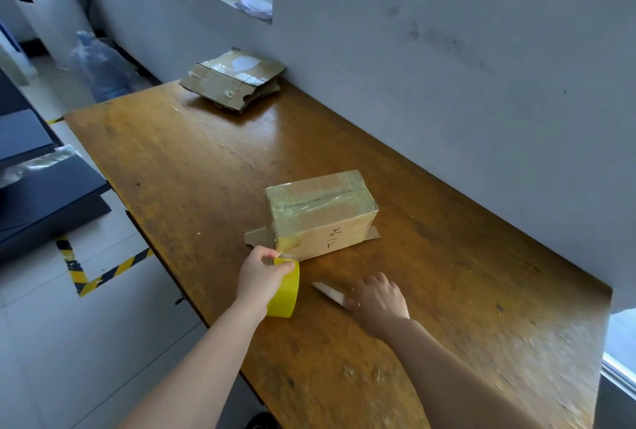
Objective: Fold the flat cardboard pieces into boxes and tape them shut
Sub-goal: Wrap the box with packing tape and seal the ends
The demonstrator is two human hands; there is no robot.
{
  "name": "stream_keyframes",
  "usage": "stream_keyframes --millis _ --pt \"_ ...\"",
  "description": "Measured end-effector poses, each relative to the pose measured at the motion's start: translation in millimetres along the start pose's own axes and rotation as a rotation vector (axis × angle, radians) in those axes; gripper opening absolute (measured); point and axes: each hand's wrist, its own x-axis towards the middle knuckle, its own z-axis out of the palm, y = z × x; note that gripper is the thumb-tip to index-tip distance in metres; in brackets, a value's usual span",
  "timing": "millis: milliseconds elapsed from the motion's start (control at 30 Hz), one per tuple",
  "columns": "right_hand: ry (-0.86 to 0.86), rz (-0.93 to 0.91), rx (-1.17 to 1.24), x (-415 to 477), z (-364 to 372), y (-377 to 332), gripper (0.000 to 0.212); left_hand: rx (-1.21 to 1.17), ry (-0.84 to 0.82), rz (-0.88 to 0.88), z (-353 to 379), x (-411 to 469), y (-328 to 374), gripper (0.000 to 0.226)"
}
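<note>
A folded cardboard box (pixel 321 213) stands on the wooden table (pixel 192 167), its top seam covered with clear tape and its bottom flaps splayed out on the table. My left hand (pixel 260 273) grips a yellow tape roll (pixel 285 291) just below the box's near left corner. A strip of tape runs from the roll to that corner. My right hand (pixel 377 303) rests on the handle of a knife (pixel 327 292), whose blade points left towards the roll. A stack of flat cardboard pieces (pixel 232 79) lies at the table's far end.
A grey wall (pixel 447 67) runs along the table's right side. The table's left edge drops to a tiled floor with yellow-black marking tape (pixel 103 273). A large water bottle (pixel 99 67) stands beyond the far end. Dark panels (pixel 41 194) lie at left.
</note>
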Motion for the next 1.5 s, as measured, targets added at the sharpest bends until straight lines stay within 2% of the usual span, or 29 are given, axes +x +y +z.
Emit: stream_keyframes --millis 133,200,267,333,467,700,900,1067,1200,1267,1333,1400,1500 --pt "0.635 -0.181 0.059 18.3 -39.7 -31.9 0.047 -0.060 -0.011 -0.024 -0.6 1.2 0.8 0.024" --pt "0.715 -0.262 0.052 33.0 -60.3 -54.7 0.059 -0.096 -0.006 -0.045 -1.1 1.7 0.0 0.025" --pt "0.639 -0.320 0.011 48.1 -71.2 -70.8 0.076 -0.115 -0.011 -0.044 -2.7 2.5 -1.6 0.024" --pt "0.529 -0.345 -0.005 60.8 -71.9 -78.4 0.083 -0.132 -0.022 -0.051 -4.7 3.3 -2.1 0.026" --pt "0.487 -0.329 -0.050 74.9 -61.7 -80.8 0.076 -0.156 -0.040 -0.097 -8.1 5.3 0.0 0.028" --pt "0.559 -0.248 -0.043 82.0 -55.0 -92.4 0.075 -0.156 -0.119 -0.108 -12.2 6.4 2.6 0.028" --pt "0.536 -0.216 -0.032 85.1 -58.4 -98.3 0.075 -0.248 -0.168 -0.216 -18.1 3.8 -2.7 0.019" --pt "0.480 -0.151 0.007 86.8 -65.4 -110.0 0.067 -0.233 -0.201 -0.150 -37.9 4.6 2.5 0.018" --pt "0.371 -0.186 0.216 81.5 -75.4 -99.7 0.074 -0.236 -0.232 -0.056 -54.3 0.2 12.2 0.020" --pt "0.393 -0.176 0.452 71.9 -82.2 -94.2 0.062 -0.257 -0.239 0.002 -58.5 -3.5 17.0 0.020" --pt "0.442 -0.161 0.708 58.6 -86.8 -92.1 0.040 -0.296 -0.250 0.054 -60.9 -10.0 24.4 0.020" --pt "0.354 -0.177 0.866 45.5 -89.7 -94.1 0.023 -0.331 -0.275 0.099 -62.4 -17.6 32.1 0.022" --pt "0.234 -0.161 1.026 30.4 -95.6 -95.3 0.014 -0.326 -0.297 0.189 -64.1 -26.4 40.1 0.027"
